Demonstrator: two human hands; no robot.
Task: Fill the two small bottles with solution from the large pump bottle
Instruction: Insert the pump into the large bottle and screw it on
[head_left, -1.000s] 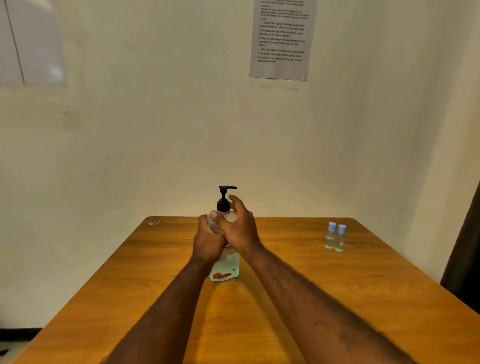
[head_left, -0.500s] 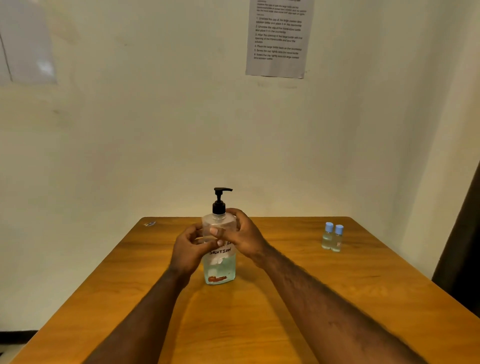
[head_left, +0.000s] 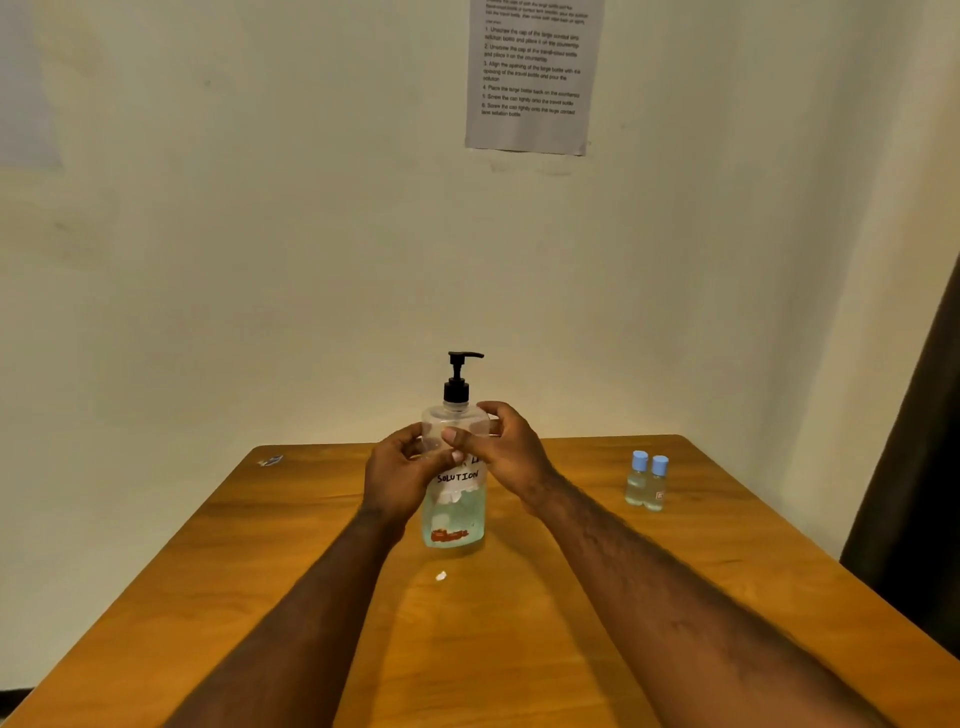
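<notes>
The left hand (head_left: 400, 478) and right hand (head_left: 511, 457) are close together, fingertips nearly meeting, and both curl round the clear shoulder of the pump bottle (head_left: 457, 519). The left takes its left side and the right its right side. The bottle stands upright between them on the counter (head_left: 571, 649), so its long axis runs straight up. The black pump (head_left: 458, 382) is still screwed on directly above the hands, and the right hand's fingers sit closer to its collar. That hand seems better placed to unscrew it while the left steadies the bottle.

The two small bottles (head_left: 647, 483) stand capped and side by side, well off to the right of the right hand.

A second ago the hands were clasped higher, the right one up against the pump's neck. Now they have dropped to the shoulder. A white scrap (head_left: 441, 575) now lies on the counter just below the hands.
</notes>
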